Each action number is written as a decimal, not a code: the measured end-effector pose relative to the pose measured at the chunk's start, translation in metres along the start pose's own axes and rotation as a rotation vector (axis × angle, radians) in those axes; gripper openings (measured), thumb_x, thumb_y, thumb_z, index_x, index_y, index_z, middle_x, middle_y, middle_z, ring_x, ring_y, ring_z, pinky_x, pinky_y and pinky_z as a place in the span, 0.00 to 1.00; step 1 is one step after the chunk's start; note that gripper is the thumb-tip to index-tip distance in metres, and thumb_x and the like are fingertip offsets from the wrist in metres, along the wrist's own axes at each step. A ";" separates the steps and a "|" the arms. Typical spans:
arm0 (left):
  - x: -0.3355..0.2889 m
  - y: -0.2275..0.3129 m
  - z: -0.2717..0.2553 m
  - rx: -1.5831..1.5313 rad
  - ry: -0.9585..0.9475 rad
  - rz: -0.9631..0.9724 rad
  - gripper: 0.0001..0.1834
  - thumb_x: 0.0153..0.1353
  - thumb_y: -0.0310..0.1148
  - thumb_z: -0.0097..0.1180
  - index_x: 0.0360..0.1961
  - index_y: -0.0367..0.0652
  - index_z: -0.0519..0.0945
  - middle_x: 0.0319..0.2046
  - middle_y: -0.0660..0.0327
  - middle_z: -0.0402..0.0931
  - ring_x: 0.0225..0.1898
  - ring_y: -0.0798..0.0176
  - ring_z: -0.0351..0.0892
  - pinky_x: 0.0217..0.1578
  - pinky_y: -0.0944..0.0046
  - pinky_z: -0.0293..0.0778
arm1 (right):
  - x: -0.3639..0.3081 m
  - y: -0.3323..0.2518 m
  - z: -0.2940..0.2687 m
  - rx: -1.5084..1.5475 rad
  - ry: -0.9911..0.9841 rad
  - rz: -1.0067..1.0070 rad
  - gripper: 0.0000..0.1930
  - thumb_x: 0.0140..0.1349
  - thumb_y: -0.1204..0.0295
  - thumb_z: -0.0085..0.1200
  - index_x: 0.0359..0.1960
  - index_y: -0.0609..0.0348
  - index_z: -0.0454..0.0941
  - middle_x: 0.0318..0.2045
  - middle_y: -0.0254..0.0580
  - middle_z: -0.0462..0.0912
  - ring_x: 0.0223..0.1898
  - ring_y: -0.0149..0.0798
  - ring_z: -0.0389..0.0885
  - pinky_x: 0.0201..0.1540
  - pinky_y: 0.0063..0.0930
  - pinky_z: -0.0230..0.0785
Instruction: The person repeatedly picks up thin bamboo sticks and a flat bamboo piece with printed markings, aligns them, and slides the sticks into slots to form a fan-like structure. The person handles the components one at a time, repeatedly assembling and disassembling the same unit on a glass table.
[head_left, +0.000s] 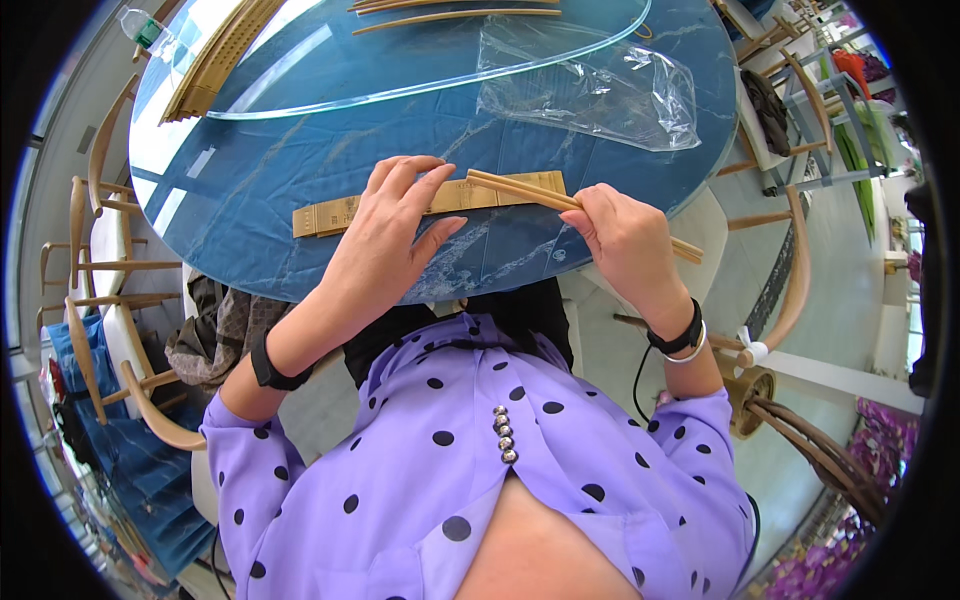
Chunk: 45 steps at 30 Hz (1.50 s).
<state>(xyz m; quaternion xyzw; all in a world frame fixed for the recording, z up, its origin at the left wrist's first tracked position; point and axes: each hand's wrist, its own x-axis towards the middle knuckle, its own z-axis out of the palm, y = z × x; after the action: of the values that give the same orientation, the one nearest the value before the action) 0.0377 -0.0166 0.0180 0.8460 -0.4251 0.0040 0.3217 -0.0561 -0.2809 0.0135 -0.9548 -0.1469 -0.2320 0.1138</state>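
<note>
A pair of light wooden chopsticks [515,188] is pinched between the thumb and fingers of my right hand [630,235]. The tips point left and the other ends stick out behind the hand. Flat gold paper chopstick sleeves [325,217] lie near the table's front edge, seemingly more than one, overlapping. Over their middle is my left hand [390,220], its fingers curved and the thumb spread apart, with nothing in its grasp. The chopstick tips cross above the sleeves' right part. Whether the left fingers touch the paper, I cannot tell.
A blue marbled round table [240,235] carries a glass turntable [400,90]. On it are a stack of gold sleeves [222,58] and several loose chopsticks [455,17]. A clear plastic bag [600,95] lies at the right. Wooden chairs [130,265] stand around.
</note>
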 end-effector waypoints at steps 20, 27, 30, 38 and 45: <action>-0.004 -0.018 0.003 0.332 -0.020 0.162 0.20 0.57 0.25 0.64 0.51 0.36 0.77 0.48 0.54 0.72 0.52 0.49 0.73 0.56 0.53 0.71 | 0.015 -0.016 -0.017 0.575 -0.329 0.601 0.17 0.72 0.59 0.54 0.41 0.66 0.79 0.19 0.45 0.74 0.20 0.41 0.70 0.27 0.35 0.63; -0.021 -0.003 -0.009 0.291 0.036 0.165 0.25 0.55 0.28 0.66 0.54 0.34 0.75 0.53 0.54 0.72 0.58 0.49 0.71 0.58 0.50 0.70 | 0.018 -0.023 0.002 1.031 -0.279 0.562 0.13 0.70 0.67 0.57 0.44 0.67 0.82 0.23 0.31 0.78 0.24 0.25 0.68 0.29 0.24 0.64; -0.031 -0.003 -0.007 0.240 0.029 0.157 0.34 0.55 0.34 0.68 0.61 0.34 0.70 0.59 0.52 0.69 0.63 0.47 0.68 0.62 0.48 0.66 | 0.021 -0.026 0.002 1.170 -0.425 0.602 0.13 0.69 0.67 0.60 0.43 0.67 0.83 0.27 0.31 0.82 0.29 0.22 0.73 0.34 0.19 0.66; -0.032 0.009 0.013 0.071 0.027 0.214 0.36 0.58 0.45 0.64 0.62 0.34 0.69 0.45 0.52 0.70 0.48 0.48 0.73 0.55 0.50 0.70 | 0.029 -0.044 0.000 1.359 -0.536 0.676 0.12 0.66 0.69 0.64 0.42 0.68 0.85 0.32 0.34 0.85 0.33 0.22 0.79 0.39 0.17 0.71; -0.037 -0.002 0.010 -0.012 -0.089 0.284 0.35 0.58 0.49 0.61 0.61 0.38 0.72 0.41 0.54 0.69 0.42 0.49 0.74 0.43 0.52 0.72 | 0.031 -0.046 0.001 1.462 -0.647 0.642 0.11 0.63 0.72 0.66 0.42 0.68 0.86 0.32 0.35 0.86 0.35 0.23 0.80 0.42 0.19 0.72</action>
<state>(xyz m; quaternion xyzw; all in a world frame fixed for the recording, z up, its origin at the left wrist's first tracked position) 0.0129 0.0056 -0.0013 0.7746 -0.5546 0.0093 0.3038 -0.0445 -0.2307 0.0345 -0.6565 -0.0077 0.2475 0.7126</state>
